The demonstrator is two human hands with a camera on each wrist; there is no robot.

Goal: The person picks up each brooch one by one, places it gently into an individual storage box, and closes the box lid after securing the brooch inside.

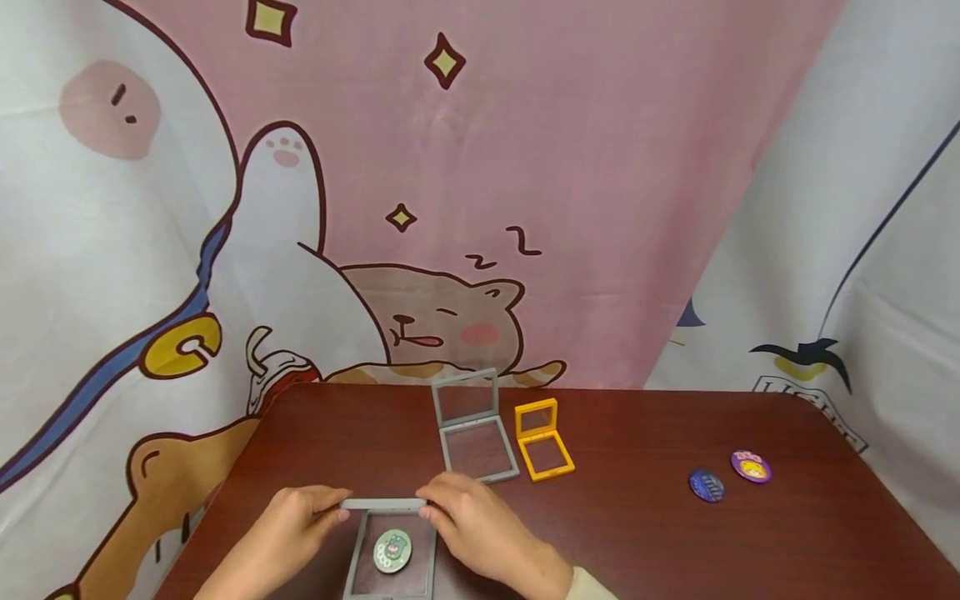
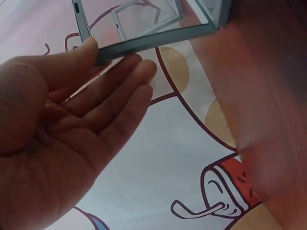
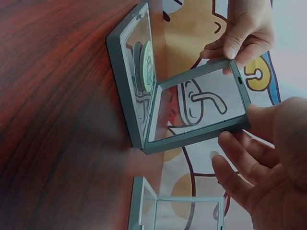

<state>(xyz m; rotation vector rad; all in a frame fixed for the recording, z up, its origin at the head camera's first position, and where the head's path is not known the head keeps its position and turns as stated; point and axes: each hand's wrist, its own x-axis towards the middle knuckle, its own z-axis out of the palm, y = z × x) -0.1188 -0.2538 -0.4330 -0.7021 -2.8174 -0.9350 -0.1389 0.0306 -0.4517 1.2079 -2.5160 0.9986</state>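
A grey hinged display case (image 1: pixel 352 557) with clear film windows stands open at the table's front. On the film of its lower half lies a round pale-green badge (image 1: pixel 392 551) with a cartoon figure. My left hand (image 1: pixel 288 529) pinches one corner of the raised lid (image 1: pixel 384 504) between thumb and fingers. At the opposite corner, my right hand (image 1: pixel 487 533) pinches the lid the same way. The right wrist view shows the lid (image 3: pixel 192 139) upright from the base, both thumbs on its rim, and the badge (image 3: pixel 147 67) inside the base.
Behind the right hand stand another open grey case (image 1: pixel 480 479) and a smaller yellow one (image 1: pixel 555 473). Farther right on the brown table (image 1: pixel 622 517) lie a dark blue badge (image 1: pixel 707 485) and a purple badge (image 1: pixel 751 467). A cartoon-printed curtain (image 1: pixel 585 192) hangs behind the table.
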